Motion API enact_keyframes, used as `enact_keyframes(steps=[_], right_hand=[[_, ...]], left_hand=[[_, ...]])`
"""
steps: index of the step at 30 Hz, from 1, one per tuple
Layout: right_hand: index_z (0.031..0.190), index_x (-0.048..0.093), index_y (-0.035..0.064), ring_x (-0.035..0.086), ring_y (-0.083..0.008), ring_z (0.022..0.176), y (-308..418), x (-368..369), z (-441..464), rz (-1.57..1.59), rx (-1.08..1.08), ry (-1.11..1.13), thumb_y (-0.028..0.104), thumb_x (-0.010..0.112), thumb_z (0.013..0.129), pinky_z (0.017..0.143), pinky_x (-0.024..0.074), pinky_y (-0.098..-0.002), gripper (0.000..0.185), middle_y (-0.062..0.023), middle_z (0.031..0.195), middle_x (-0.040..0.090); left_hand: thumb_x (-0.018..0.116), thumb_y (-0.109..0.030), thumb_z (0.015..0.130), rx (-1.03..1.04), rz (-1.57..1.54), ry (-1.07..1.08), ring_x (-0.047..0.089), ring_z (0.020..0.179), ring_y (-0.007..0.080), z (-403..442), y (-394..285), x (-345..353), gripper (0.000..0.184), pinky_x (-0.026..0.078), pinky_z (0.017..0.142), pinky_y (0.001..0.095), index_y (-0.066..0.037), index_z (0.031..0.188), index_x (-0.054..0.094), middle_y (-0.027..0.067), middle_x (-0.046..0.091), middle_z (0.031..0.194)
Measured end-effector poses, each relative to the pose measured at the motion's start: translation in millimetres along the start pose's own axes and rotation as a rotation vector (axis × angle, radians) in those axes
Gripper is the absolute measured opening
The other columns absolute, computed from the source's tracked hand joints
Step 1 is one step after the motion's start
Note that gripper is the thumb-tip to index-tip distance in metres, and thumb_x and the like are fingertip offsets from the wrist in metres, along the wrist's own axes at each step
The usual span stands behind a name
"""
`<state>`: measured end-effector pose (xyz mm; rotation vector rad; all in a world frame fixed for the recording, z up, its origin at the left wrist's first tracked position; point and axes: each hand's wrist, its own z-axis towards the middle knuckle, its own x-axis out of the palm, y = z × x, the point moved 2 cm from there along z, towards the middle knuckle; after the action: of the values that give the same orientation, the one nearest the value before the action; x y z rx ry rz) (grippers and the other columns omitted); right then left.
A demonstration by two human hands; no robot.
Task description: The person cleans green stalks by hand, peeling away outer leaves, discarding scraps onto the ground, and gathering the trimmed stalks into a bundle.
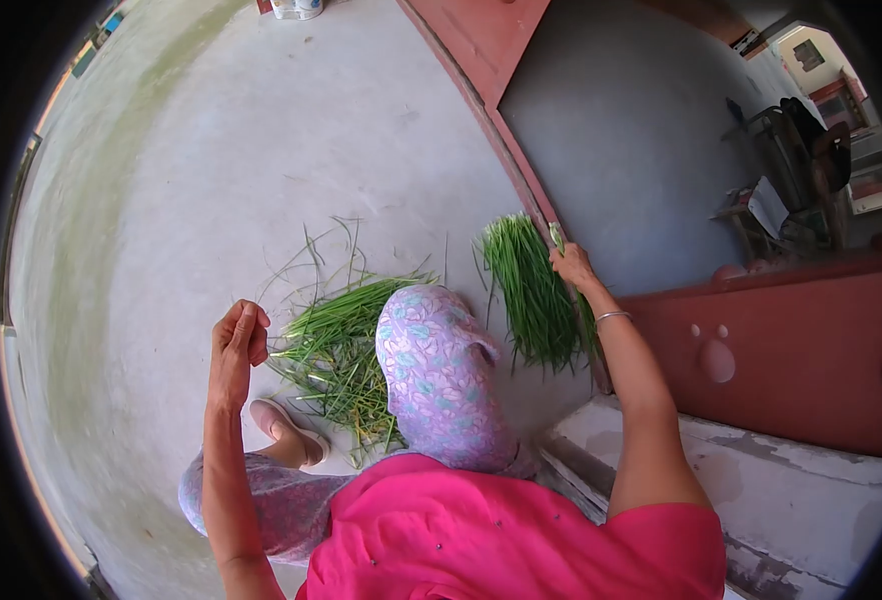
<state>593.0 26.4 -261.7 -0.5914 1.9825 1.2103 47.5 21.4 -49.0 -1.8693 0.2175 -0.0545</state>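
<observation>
My right hand (573,267) is closed around a small bunch of chives (557,237), pale ends pointing up past the fingers. It is at the right side of a neat pile of chives (529,290), whose white ends line up at the top. My left hand (240,335) is raised, with its fingers curled together; whether anything thin is pinched in them is hidden. To the right of it, a loose heap of chives (346,325) lies on the floor, with stray blades and trimmings (351,395) scattered around, partly behind my knee.
My knee in patterned trousers (436,370) stands between the two piles, and my shoe (289,432) is beside the trimmings. A red door panel (811,360) and door frame (491,110) border the right. Concrete floor (231,170) stretches ahead. Dark items (796,150) stand inside the doorway.
</observation>
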Motion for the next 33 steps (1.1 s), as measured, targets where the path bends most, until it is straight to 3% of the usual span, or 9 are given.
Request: enact_keyframes(steps=[3,6,12,15,21,24,27,33], right_hand=[[0.075,0.063,0.0016,0.063,-0.0254,0.063,-65,49,42,-0.188,-0.017,-0.055,0.024,0.054,0.083,0.066,0.0494,-0.0399,0.026,-0.0110,0.065,0.064],[0.098,0.062,-0.0063,0.059,-0.0426,0.100,-60,54,55,-0.174,0.085,0.083,0.029,0.057,0.085,0.087,0.0469,-0.0465,0.038,-0.0286,0.103,0.061],[0.104,0.061,-0.0067,0.057,-0.0419,0.103,-62,65,88,-0.199,0.074,0.125,0.030,0.056,0.085,0.090,0.0458,-0.0453,0.041,-0.0282,0.108,0.060],[0.103,0.058,-0.0078,0.062,-0.0361,0.098,-52,70,86,-0.352,0.041,0.040,0.026,0.056,0.085,0.084,0.0480,-0.0440,0.039,-0.0259,0.103,0.063],[0.117,0.052,-0.0101,0.053,-0.0397,0.112,-51,80,91,-0.271,0.031,-0.003,0.028,0.060,0.084,0.094,0.0447,-0.0421,0.051,-0.0285,0.119,0.055],[0.122,0.048,-0.0101,0.051,-0.0393,0.116,-58,82,103,-0.276,0.158,0.092,0.028,0.059,0.084,0.096,0.0437,-0.0410,0.055,-0.0279,0.122,0.053],[0.130,0.041,-0.0073,0.048,-0.0367,0.120,-70,80,115,-0.206,0.144,0.168,0.031,0.060,0.085,0.101,0.0404,-0.0400,0.062,-0.0256,0.128,0.050],[0.140,0.031,0.0005,0.040,-0.0327,0.129,-44,64,103,-0.231,0.073,0.079,0.035,0.062,0.084,0.107,0.0334,-0.0385,0.073,-0.0209,0.138,0.043]], left_hand=[[0.043,-0.028,0.099,-0.018,0.015,-0.009,0.020,0.048,0.0027,2,0,1,0.029,0.016,0.044,0.0219,-0.010,0.078,0.051,-0.0085,0.027,0.055],[0.043,-0.029,0.099,-0.027,0.018,-0.021,0.020,0.048,0.0026,5,3,0,0.029,0.016,0.044,0.0218,-0.010,0.078,0.051,-0.0085,0.028,0.055],[0.043,-0.028,0.100,-0.062,0.014,-0.021,0.020,0.048,0.0028,10,7,2,0.029,0.016,0.044,0.0219,-0.009,0.078,0.051,-0.0082,0.028,0.055],[0.042,-0.026,0.100,-0.085,-0.009,-0.007,0.020,0.048,0.0034,14,9,2,0.029,0.016,0.045,0.0224,-0.008,0.080,0.052,-0.0076,0.028,0.055],[0.043,-0.026,0.100,-0.105,-0.018,-0.003,0.020,0.048,0.0034,21,8,9,0.028,0.016,0.045,0.0223,-0.008,0.081,0.052,-0.0074,0.028,0.055],[0.043,-0.027,0.100,-0.102,-0.004,0.001,0.020,0.048,0.0033,24,8,12,0.029,0.016,0.045,0.0222,-0.008,0.080,0.052,-0.0076,0.029,0.055],[0.043,-0.028,0.100,-0.105,0.000,0.009,0.021,0.048,0.0030,26,10,15,0.029,0.016,0.045,0.0220,-0.009,0.079,0.051,-0.0081,0.029,0.055],[0.044,-0.026,0.100,-0.121,-0.025,0.019,0.021,0.048,0.0031,30,14,16,0.028,0.016,0.044,0.0222,-0.009,0.079,0.051,-0.0080,0.029,0.055]])
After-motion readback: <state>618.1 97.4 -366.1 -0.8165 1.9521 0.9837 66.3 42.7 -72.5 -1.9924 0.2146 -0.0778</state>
